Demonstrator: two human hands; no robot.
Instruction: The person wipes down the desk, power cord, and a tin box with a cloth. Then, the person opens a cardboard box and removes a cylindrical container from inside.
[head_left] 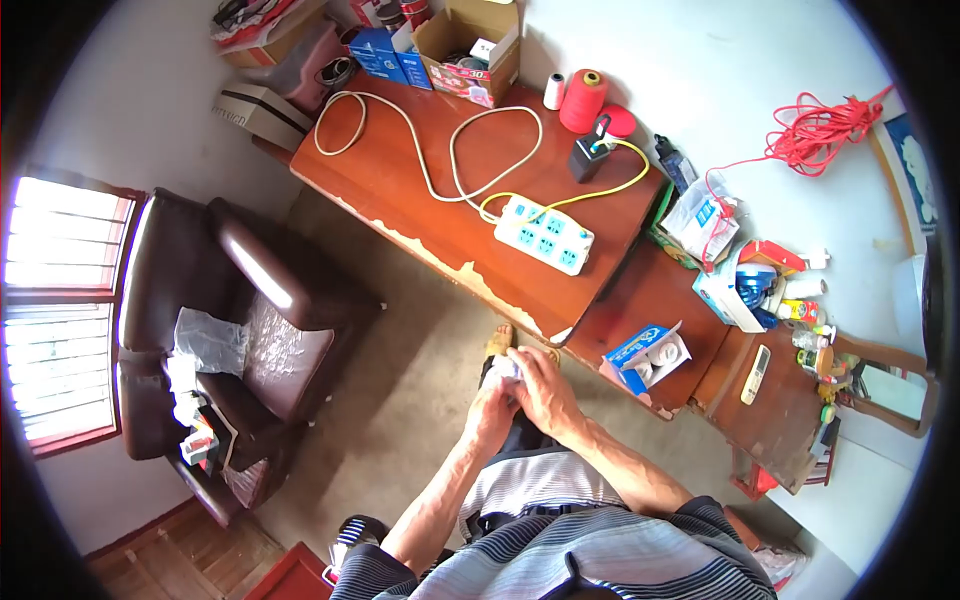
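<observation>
My left hand point(491, 408) and my right hand point(543, 388) are together in front of my waist, both closed around a small whitish thing point(507, 370). Only its pale top shows between the fingers, so its kind is hard to make out. A blue-and-white open box point(646, 358) with white round items inside is the nearest thing on the right, on the lower table section. Just beyond my hands runs the chipped front edge of the red-brown table point(440, 240), with a white power strip point(544, 234) on it.
A brown armchair point(270, 330) with plastic on it stands left. A black adapter point(588, 158), red thread cone point(584, 100) and cardboard box point(466, 50) are on the table. A red cord bundle point(825, 135) hangs on the wall. A mirror point(890, 390) stands right.
</observation>
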